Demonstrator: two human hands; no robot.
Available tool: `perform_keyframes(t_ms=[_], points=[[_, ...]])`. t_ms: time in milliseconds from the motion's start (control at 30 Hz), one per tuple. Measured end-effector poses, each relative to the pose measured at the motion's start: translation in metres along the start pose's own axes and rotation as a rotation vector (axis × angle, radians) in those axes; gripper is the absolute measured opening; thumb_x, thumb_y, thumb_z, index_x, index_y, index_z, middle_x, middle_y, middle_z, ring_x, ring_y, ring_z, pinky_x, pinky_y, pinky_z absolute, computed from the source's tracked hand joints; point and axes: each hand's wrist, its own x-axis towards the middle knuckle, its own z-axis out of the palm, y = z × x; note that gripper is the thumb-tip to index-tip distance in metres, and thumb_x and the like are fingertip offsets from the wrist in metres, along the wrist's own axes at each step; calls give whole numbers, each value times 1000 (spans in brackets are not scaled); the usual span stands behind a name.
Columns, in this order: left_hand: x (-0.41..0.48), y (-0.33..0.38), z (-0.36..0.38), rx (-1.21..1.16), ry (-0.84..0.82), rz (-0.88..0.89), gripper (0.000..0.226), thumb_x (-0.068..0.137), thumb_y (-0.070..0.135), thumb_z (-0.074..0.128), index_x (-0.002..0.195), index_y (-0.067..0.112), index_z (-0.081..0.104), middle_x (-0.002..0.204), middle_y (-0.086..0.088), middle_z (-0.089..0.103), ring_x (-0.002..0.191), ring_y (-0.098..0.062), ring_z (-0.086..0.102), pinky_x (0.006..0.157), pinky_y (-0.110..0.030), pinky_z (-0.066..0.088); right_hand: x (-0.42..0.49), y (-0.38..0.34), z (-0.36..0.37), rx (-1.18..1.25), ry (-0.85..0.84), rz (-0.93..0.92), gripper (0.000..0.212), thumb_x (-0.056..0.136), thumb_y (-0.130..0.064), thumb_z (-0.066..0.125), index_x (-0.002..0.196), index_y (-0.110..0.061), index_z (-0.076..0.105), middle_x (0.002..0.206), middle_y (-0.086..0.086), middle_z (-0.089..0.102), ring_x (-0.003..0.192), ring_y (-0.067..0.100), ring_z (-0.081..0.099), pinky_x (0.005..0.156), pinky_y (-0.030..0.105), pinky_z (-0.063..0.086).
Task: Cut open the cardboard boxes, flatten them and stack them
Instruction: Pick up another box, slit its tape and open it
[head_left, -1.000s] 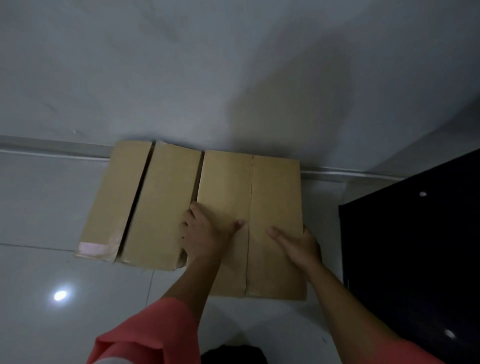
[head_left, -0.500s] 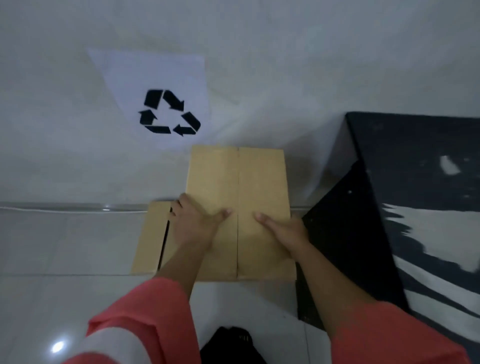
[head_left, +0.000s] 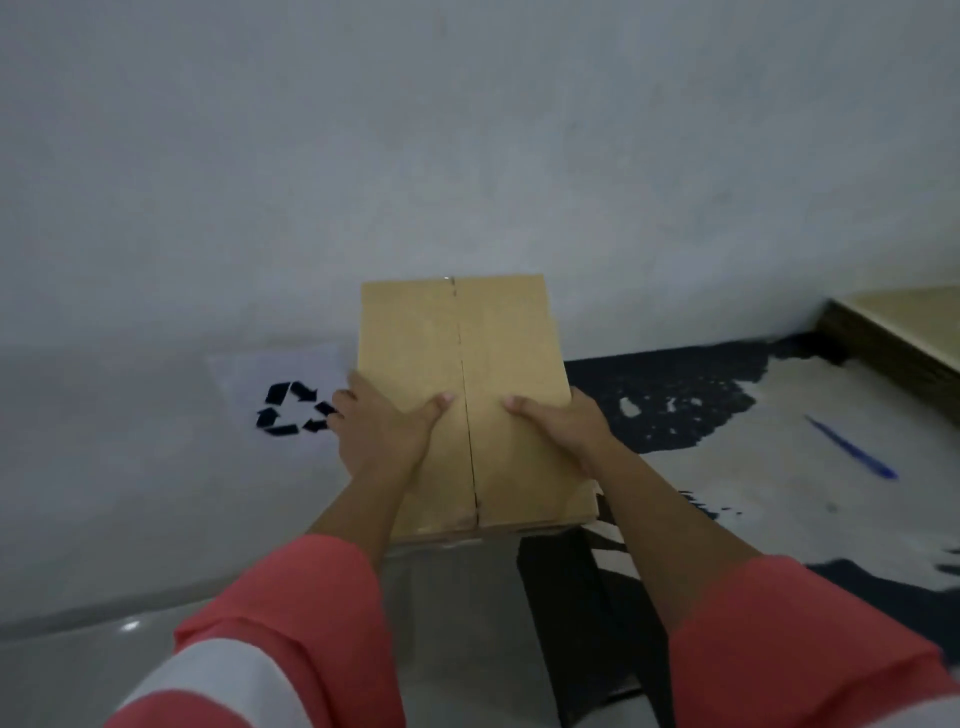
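flat box (head_left: 501, 358) between left hand (head_left: 383, 434), right hand (head_left: 563, 430)

One sign in your view: a black three-arrow recycling symbol (head_left: 295, 415), printed on a white paper sheet (head_left: 270, 371) on the grey wall (head_left: 467, 130), just left of the flattened cardboard box (head_left: 467, 353). Your left hand (head_left: 382, 436) overlaps its right-hand arrow. It's the only mark you can read.

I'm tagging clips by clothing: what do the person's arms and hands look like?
The left hand and right hand are bare: no gloves, rings or watch show. Forearms are uncovered. Both sleeves are loose and coral-pink; the left sleeve has a broad white band, the right sleeve looks mostly plain.
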Motion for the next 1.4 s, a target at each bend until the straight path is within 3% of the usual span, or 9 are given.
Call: perform_keyframes(t_ms=[167,333,433,733,967,1067,1233,1333,1400], points=[[-35,73,16,2,-63,161,100,74,74,60,151,31,14,145,-17,25,130,-37,28,96,-47,39,-25,-17,-87,47,99,-23,80,65,-54,80,131,-17,51,129,6,58,110,26,57,89,38,49],[-74,139,57,56,-172,221,92,79,79,45,152,35,11,147,-18,20,133,-39,24,102,-49,35,-31,-11,-179,59,137,-36,71,73,-48,77,128,-12,52,119,5,60,87,19,58,68,30,46],[-100,171,91,52,-212,213,99,74,84,44,153,35,8,149,-19,18,136,-39,22,105,-49,33,-22,5,-230,30,158,-15,80,71,-50,77,134,-10,49,126,9,58,98,25,59,77,35,47],[-183,250,232,12,-345,3,113,69,87,47,153,34,-5,154,-20,7,140,-40,13,109,-55,24,31,68,-381,-149,53,20,76,74,-50,73,137,-17,48,132,7,55,113,28,56,97,43,45],[-205,270,304,-23,-422,-129,109,73,85,44,153,33,-8,156,-20,2,142,-41,10,112,-57,20,63,97,-439,-239,-27,4,54,79,-37,72,127,-22,53,120,1,59,103,23,59,91,42,49],[-198,275,321,-41,-442,-143,109,73,84,45,154,32,-6,158,-20,0,143,-42,8,114,-58,17,69,102,-453,-168,-73,-7,49,84,-43,66,126,-22,53,117,0,58,100,19,58,78,33,48],[-181,281,336,-107,-445,-157,109,73,83,49,154,27,3,159,-14,-1,143,-41,9,114,-59,17,76,108,-474,-31,-18,-58,33,98,-43,40,116,-26,62,117,-2,60,106,17,55,85,35,44],[-177,287,343,-58,-369,-77,96,76,79,50,148,20,25,159,-11,0,144,-35,6,113,-61,12,88,118,-483,-80,-46,-76,30,98,-37,45,122,-33,62,125,-6,61,113,14,55,94,37,45],[-177,293,344,-5,-330,-20,79,80,74,50,139,22,37,154,-10,11,141,-33,12,112,-56,15,93,126,-487,-38,8,-2,48,94,-38,55,140,-27,47,146,-2,45,128,21,45,101,38,39]])
